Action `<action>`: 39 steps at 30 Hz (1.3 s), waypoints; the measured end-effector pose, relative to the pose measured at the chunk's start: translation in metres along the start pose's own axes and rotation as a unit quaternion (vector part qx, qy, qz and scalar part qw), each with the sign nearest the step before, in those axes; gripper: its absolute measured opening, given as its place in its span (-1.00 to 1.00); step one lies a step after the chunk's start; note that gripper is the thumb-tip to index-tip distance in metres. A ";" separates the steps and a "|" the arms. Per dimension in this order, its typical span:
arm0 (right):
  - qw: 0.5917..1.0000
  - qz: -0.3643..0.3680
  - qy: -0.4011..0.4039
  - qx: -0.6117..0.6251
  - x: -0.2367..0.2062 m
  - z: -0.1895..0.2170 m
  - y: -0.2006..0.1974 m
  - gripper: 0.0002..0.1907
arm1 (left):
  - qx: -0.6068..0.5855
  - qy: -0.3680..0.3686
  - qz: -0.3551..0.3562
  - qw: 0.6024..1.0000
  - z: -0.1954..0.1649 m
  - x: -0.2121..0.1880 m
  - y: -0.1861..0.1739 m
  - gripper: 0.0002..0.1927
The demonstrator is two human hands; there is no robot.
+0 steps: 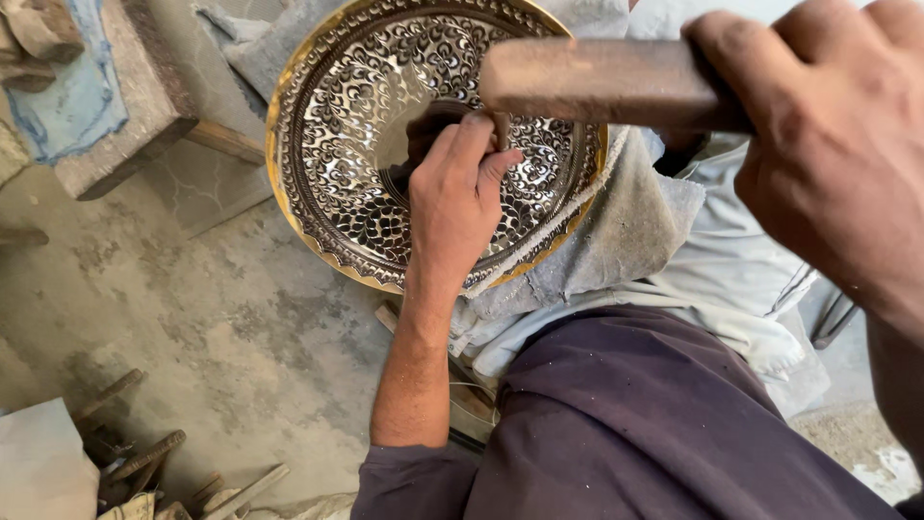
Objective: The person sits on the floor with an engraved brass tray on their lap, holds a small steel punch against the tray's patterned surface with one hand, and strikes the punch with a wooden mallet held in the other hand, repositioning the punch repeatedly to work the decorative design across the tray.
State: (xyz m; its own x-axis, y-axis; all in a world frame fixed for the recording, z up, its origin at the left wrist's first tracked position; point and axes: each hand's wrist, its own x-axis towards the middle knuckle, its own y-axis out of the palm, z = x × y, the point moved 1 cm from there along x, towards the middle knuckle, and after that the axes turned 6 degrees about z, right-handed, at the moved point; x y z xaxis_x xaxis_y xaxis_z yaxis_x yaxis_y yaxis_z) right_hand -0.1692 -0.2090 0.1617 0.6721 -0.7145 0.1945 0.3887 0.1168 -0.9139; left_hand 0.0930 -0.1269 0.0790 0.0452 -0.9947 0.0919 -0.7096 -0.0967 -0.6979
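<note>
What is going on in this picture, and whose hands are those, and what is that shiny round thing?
The picture comes from a camera worn on a person's head, looking down, so both hands belong to that person. The shiny round thing is a big metal plate with a gold rim and curly patterns all over it. It is propped up on grey cloth by the person's lap. The left hand rests on the plate and pinches a thin metal tool with its tip against the plate. The right hand, very close to the camera, grips a wooden hammer raised just above that tool. Down on the dusty floor, at the bottom left, lie more wooden-handled tools.
</note>
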 end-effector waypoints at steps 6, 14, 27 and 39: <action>0.976 0.072 0.035 0.201 0.037 0.024 -0.003 -0.53 | 0.006 -0.017 -0.017 1.000 0.005 -0.012 0.007 -0.66; 0.991 0.101 0.004 -0.089 0.016 0.017 0.003 -0.55 | 0.000 -0.016 -0.025 1.000 0.006 -0.017 0.006 -0.64; 0.991 0.078 0.023 0.106 -0.003 -0.004 0.023 -0.55 | -0.069 -0.015 -0.078 0.994 0.007 -0.036 -0.004 -0.82; 0.990 0.079 0.011 0.120 0.004 -0.012 0.034 -0.60 | 0.017 0.008 -0.058 0.998 0.016 -0.044 0.010 -0.69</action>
State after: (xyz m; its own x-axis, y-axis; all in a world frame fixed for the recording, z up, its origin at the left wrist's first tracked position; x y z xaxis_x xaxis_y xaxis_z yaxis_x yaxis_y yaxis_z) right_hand -0.1608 -0.2160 0.1266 0.7233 -0.6891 0.0451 0.4199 0.3870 -0.8209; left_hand 0.0950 -0.0841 0.0571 0.1144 -0.9762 0.1840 -0.6756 -0.2123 -0.7061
